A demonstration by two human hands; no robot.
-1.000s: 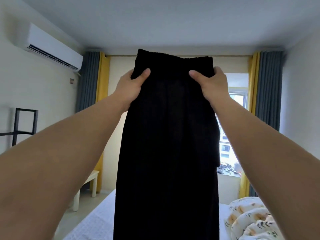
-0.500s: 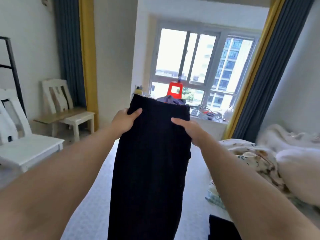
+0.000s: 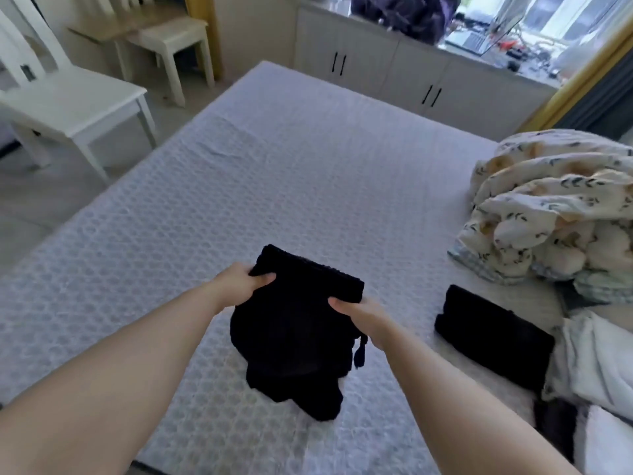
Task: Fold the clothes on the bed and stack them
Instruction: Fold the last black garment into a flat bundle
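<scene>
Pale quilted bedding covers the bed point(image 3: 308, 159), and near its close edge lies the black garment point(image 3: 294, 334) that the person is working on. It looks like a ribbed knit piece with an elastic waistband, its top edge held a little above the mattress while the rest has slumped into a bunched, uneven heap below, with a small tassel or cord end dangling at its right side. The left hand point(image 3: 239, 286) pinches the left corner of the waistband, thumb on top and fingers curled beneath; the right hand point(image 3: 356, 315) grips the right corner in the same way. I would judge the step in hand to be laying this piece down for folding, not yet a fold itself, since the lower cloth is crumpled rather than flat. The next move seems to call for drawing the waistband away so the fabric spreads smooth on the mattress, or for doubling it neatly over the heap; soft knit like this will sag and slide unless both corners are kept level. Just to the right lies a folded black item point(image 3: 493, 341), the likely start of the stack. Beyond it sits a rumpled floral quilt point(image 3: 548, 207), with white bedding point(image 3: 596, 365) nearer. A white chair point(image 3: 68, 108) stands left of the bed, and low cabinets point(image 3: 411, 77) run under the window.
</scene>
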